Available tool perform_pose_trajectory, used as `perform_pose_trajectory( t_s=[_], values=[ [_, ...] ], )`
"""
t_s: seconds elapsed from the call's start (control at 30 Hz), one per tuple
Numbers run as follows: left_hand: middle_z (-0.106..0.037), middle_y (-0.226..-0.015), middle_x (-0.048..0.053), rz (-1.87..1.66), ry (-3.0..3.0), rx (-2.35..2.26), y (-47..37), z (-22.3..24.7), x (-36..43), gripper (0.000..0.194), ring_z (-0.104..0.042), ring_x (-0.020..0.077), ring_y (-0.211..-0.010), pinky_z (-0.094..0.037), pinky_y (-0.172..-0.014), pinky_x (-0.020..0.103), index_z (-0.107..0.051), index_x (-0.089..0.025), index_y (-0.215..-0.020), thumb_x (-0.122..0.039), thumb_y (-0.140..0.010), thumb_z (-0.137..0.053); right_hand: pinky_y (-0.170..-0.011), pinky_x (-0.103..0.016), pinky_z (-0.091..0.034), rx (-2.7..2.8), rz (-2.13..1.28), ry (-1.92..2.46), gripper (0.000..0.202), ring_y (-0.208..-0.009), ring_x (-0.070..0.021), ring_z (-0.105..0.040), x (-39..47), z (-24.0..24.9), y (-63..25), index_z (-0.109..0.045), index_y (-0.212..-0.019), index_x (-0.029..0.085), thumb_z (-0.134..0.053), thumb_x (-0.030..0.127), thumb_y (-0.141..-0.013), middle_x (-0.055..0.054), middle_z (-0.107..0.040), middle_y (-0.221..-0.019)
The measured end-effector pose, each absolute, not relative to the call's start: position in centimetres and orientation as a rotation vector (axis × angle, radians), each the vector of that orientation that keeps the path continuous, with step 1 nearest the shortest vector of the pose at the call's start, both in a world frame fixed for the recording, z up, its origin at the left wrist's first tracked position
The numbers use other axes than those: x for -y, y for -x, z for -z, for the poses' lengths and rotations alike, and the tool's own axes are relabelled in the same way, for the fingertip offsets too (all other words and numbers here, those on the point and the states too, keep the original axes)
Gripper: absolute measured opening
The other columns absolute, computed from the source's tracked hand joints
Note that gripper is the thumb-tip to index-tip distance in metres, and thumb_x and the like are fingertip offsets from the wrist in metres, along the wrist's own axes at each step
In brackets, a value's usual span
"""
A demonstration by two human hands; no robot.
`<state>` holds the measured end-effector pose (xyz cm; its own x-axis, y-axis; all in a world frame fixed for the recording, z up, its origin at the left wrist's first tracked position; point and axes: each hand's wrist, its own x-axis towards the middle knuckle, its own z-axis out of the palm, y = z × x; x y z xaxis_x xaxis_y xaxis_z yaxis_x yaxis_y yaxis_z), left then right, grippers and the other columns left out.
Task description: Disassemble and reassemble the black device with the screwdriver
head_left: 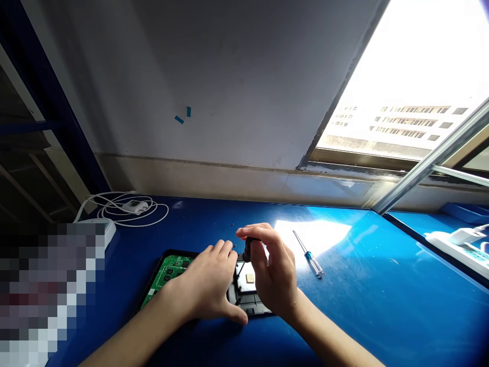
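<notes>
We faced a pale wall (pixel 237 92), with the blue tabletop (pixel 362 316) spread below it and a bright window (pixel 412 112) to the right. On the tabletop, partly under our hands, lay the black casing (pixel 262 308); we could not tell whether its left and right parts were joined. Our left hand (pixel 210 283) lay palm down across its middle, fingers close together and thumb spread away. Our right hand (pixel 277 272) was above the right part, its fingers clamped on a dark-handled screwdriver. The green circuit board (pixel 171 270) sat in the left part. A looped white cable lay at the back left around a charger plug (pixel 134 206). To the right of our hands, well clear of them, rested a clear-handled screwdriver (pixel 314 265). The dark-handled screwdriver (pixel 248 250) slanted down beside a white plate (pixel 248 288), which carried a tan square (pixel 249 278).
</notes>
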<state>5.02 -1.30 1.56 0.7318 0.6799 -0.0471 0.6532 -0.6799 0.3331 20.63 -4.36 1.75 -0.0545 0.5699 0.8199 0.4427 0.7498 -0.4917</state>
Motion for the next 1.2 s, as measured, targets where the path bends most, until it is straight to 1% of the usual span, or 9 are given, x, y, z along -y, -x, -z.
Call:
perform_pose_trajectory(
  t_s=[0.1,0.2,0.27,0.4,0.57,0.77,0.93,1.07,1.2],
  values=[
    [-0.064,-0.120,0.016,-0.112,-2.590,-1.029,-5.1,-1.7,1.3,0.084,-0.060,0.0404,-0.112,-0.051,-0.100,0.054,-0.067,-0.012,-0.117,-0.068,-0.059,-0.090,-0.081,-0.039,-0.062,1.688,-0.139,0.781,0.024,-0.098,-0.0205,-0.072,4.5,-1.9,-20.6,-0.061,-0.114,0.025,-0.040,0.015,-0.106,-0.007,-0.073,-0.108],
    [-0.062,-0.129,0.018,-0.080,-2.577,-1.011,-5.1,-2.1,1.3,0.085,-0.056,0.0431,-0.123,-0.049,-0.104,0.054,-0.067,-0.013,-0.122,-0.067,-0.061,-0.090,-0.074,-0.036,-0.062,1.699,-0.047,0.764,0.010,-0.091,-0.0207,-0.070,4.5,-2.3,-20.5,-0.065,-0.110,0.025,-0.059,0.026,-0.102,-0.007,-0.067,-0.102],
    [-0.062,-0.131,0.019,-0.066,-2.575,-1.007,-5.0,-2.1,1.3,0.084,-0.056,0.0437,-0.125,-0.049,-0.105,0.054,-0.067,-0.012,-0.122,-0.066,-0.062,-0.090,-0.069,-0.033,-0.061,1.689,0.003,0.783,0.011,-0.084,-0.0183,-0.068,4.6,-2.6,-20.4,-0.068,-0.109,0.025,-0.067,0.023,-0.098,-0.004,-0.063,-0.096],
    [-0.063,-0.130,0.018,-0.114,-2.572,-0.999,-5.0,-1.7,1.2,0.086,-0.058,0.0434,-0.120,-0.050,-0.102,0.054,-0.066,-0.013,-0.123,-0.066,-0.060,-0.090,-0.071,-0.032,-0.060,1.715,-0.038,0.807,0.028,-0.086,-0.0176,-0.070,4.7,-2.7,-20.3,-0.066,-0.117,0.026,-0.054,0.008,-0.101,-0.005,-0.070,-0.100],
    [-0.064,-0.121,0.017,-0.088,-2.572,-1.031,-5.1,-1.8,1.2,0.082,-0.060,0.0413,-0.112,-0.050,-0.102,0.055,-0.067,-0.013,-0.117,-0.068,-0.059,-0.090,-0.079,-0.035,-0.061,1.713,-0.059,0.814,0.033,-0.095,-0.0189,-0.071,4.6,-2.6,-20.4,-0.064,-0.120,0.025,-0.044,0.006,-0.102,-0.007,-0.075,-0.106],
    [-0.065,-0.122,0.017,-0.062,-2.558,-1.036,-5.0,-2.3,1.4,0.075,-0.060,0.0415,-0.116,-0.050,-0.102,0.054,-0.069,-0.015,-0.113,-0.066,-0.062,-0.090,-0.068,-0.030,-0.061,1.679,0.014,0.808,0.022,-0.079,-0.0164,-0.069,4.2,-2.7,-20.6,-0.069,-0.115,0.026,-0.069,0.016,-0.095,-0.003,-0.067,-0.094],
    [-0.061,-0.134,0.019,-0.099,-2.552,-1.019,-4.9,-1.8,1.2,0.089,-0.057,0.0429,-0.122,-0.049,-0.103,0.055,-0.064,-0.014,-0.126,-0.067,-0.060,-0.090,-0.077,-0.035,-0.063,1.717,-0.078,0.808,0.029,-0.093,-0.0195,-0.074,4.7,-2.5,-20.4,-0.063,-0.115,0.026,-0.050,0.007,-0.099,-0.006,-0.077,-0.107],
    [-0.062,-0.134,0.019,-0.110,-2.559,-1.020,-5.0,-1.6,1.1,0.090,-0.057,0.0441,-0.122,-0.048,-0.105,0.056,-0.065,-0.014,-0.125,-0.069,-0.058,-0.090,-0.082,-0.040,-0.064,1.706,-0.146,0.789,0.029,-0.104,-0.0211,-0.073,4.7,-2.3,-20.5,-0.060,-0.114,0.025,-0.041,0.008,-0.100,-0.009,-0.074,-0.118],
    [-0.062,-0.131,0.019,-0.081,-2.566,-1.023,-5.0,-1.9,1.3,0.087,-0.056,0.0452,-0.125,-0.048,-0.106,0.056,-0.066,-0.014,-0.124,-0.068,-0.060,-0.089,-0.073,-0.034,-0.062,1.684,0.017,0.817,0.014,-0.088,-0.0192,-0.070,4.5,-2.8,-20.6,-0.065,-0.108,0.024,-0.064,0.017,-0.096,-0.006,-0.066,-0.101]
  ],
)
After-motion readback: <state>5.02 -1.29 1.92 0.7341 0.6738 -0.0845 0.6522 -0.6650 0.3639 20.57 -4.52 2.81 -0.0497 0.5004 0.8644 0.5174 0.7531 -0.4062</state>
